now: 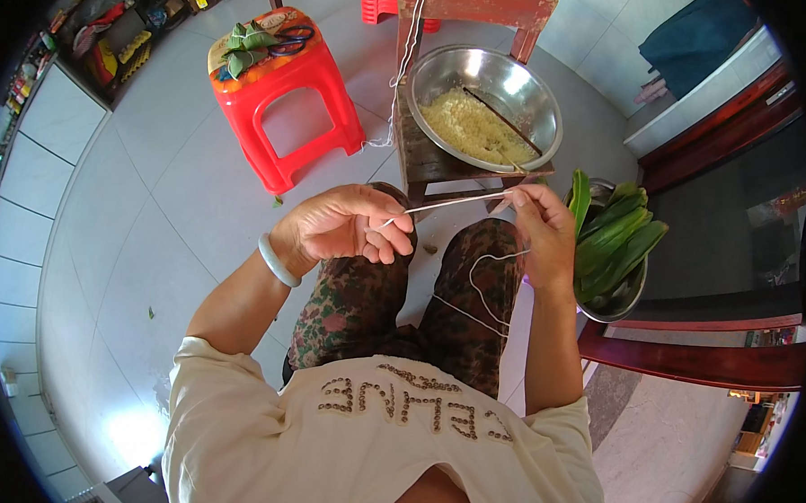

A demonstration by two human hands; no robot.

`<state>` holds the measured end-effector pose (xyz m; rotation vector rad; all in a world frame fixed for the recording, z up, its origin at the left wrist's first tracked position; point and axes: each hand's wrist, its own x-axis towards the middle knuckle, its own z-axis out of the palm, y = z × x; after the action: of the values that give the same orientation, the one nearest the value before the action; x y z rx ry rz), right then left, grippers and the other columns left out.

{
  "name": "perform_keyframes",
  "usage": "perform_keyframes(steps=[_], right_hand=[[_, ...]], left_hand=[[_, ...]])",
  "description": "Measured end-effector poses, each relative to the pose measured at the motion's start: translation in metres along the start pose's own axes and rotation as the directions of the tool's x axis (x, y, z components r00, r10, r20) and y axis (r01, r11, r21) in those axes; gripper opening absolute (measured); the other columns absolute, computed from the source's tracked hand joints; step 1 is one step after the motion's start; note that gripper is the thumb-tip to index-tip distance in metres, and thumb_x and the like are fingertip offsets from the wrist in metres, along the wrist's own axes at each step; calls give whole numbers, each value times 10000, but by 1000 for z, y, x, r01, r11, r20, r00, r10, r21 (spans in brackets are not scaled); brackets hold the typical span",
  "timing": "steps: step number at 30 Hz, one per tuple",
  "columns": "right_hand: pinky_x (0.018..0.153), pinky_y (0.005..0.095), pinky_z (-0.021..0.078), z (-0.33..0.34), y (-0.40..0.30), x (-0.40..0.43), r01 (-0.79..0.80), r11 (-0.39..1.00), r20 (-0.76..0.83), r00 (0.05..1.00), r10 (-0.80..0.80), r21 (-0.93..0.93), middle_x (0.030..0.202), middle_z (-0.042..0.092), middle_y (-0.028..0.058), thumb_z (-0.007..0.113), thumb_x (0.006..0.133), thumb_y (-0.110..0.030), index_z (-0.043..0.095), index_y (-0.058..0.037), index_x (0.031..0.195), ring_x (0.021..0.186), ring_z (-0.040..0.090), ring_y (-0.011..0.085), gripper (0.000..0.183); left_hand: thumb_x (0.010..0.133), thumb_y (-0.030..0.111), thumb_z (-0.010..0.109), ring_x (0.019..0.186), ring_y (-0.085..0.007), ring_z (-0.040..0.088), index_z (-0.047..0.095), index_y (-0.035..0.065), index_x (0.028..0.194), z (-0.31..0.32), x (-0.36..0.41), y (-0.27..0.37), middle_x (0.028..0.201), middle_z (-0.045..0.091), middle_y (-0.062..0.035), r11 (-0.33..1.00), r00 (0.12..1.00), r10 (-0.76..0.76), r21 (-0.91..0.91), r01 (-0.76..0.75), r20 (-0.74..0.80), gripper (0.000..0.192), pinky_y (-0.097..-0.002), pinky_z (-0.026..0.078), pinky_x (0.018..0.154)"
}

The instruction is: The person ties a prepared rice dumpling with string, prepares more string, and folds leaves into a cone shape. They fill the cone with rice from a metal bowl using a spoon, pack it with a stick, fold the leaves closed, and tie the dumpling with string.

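A white string (456, 202) runs taut between my two hands above my knees. My left hand (360, 226), below a pale bangle, grips its one end between thumb and fingers. My right hand (544, 227) pinches the string farther along, and its loose part curls down over my right thigh. Beyond my hands, a steel basin (549, 146) with pale yellow rice grains (473, 123) and a dark chopstick (503, 121) stands on a wooden chair (433, 168). Several leaf-wrapped dumplings (247, 46) tied with string lie on a red plastic stool (246, 127), beside dark-handled scissors (292, 41).
More white strings (404, 63) hang from the chair's back down its left side. At the right, a metal bowl (633, 299) holds long green leaves (612, 240), near a dark red door frame (695, 362). A loaded shelf (108, 43) stands far left.
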<state>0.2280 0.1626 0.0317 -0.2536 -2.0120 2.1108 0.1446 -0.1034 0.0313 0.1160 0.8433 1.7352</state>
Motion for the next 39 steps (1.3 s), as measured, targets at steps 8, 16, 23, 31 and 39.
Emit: perform_keyframes(steps=[8,16,23,31,39], right_hand=[[456,165,223,-12,-1,0,1,998,-43,999,1,62,645,456,-84,605,866,-112,629,-18,917,518,337,-6,109],[455,171,222,-15,-2,4,95,995,-55,994,-94,17,624,443,-82,603,860,-122,633,-13,898,502,321,2,120],[478,194,265,6,7,-27,-52,989,84,994,64,-138,590,432,-85,608,849,-154,659,-28,846,527,374,10,137],[538,181,360,34,-5,-54,100,981,352,935,-37,-163,715,602,-22,609,856,-97,659,-1,869,603,470,22,109],[524,175,334,38,-11,-50,146,981,391,916,-85,-127,660,557,-24,625,843,-80,653,3,867,572,428,21,90]], left_hand=[[850,138,542,613,-261,660,634,-52,903,-3,-4,-6,787,662,-217,999,1000,23,-25,-23,-17,218,-320,524,600],[825,95,620,640,-187,649,634,0,898,-8,-12,-4,797,678,-146,995,995,95,-23,-95,6,121,-271,510,623],[870,208,587,1072,-236,524,628,119,855,18,-1,-18,1060,618,-85,805,836,548,-263,-531,-12,99,-403,390,940],[814,1,601,817,-249,606,658,23,872,-13,10,-16,883,646,-87,489,461,861,603,-630,-215,84,-349,488,769],[649,-13,641,715,-270,549,611,2,823,-4,-7,-29,714,542,-88,-600,590,596,790,-124,545,177,-375,476,636]])
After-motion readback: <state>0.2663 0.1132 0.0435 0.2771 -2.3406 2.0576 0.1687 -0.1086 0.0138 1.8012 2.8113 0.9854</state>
